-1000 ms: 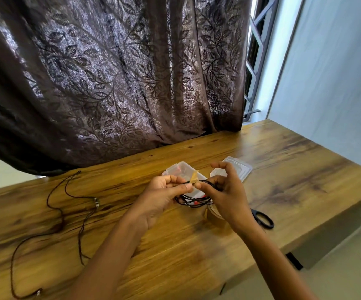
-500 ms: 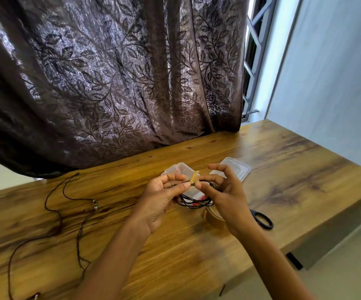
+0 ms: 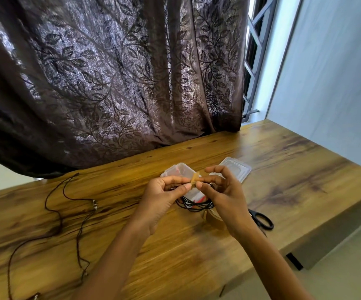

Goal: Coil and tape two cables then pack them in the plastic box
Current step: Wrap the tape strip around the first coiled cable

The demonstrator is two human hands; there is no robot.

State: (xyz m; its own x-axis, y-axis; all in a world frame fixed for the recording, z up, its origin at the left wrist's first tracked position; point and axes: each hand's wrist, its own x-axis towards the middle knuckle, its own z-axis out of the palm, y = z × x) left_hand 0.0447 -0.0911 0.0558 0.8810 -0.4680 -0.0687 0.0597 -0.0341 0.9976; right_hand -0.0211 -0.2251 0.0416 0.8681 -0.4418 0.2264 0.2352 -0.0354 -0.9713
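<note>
A coiled black cable [image 3: 194, 205] hangs between my two hands above the table. My left hand [image 3: 164, 193] and my right hand [image 3: 222, 191] both pinch its top, where a small strip of brown tape [image 3: 195, 178] sticks up between the fingertips. Just behind the hands stands the clear plastic box [image 3: 178, 169], open, with something red inside. Its clear lid [image 3: 238, 168] lies to the right of it. A second, uncoiled dark cable [image 3: 67, 213] sprawls over the left part of the table.
A roll of brown tape [image 3: 213, 215] sits on the wooden table [image 3: 283, 180] under my right hand, partly hidden. Black-handled scissors [image 3: 261, 219] lie to its right near the table's front edge. A dark leaf-patterned curtain [image 3: 110, 83] hangs behind the table.
Both hands have lifted slightly with the coil and drawn closer together around the tape strip. The view has tilted a little downward.
</note>
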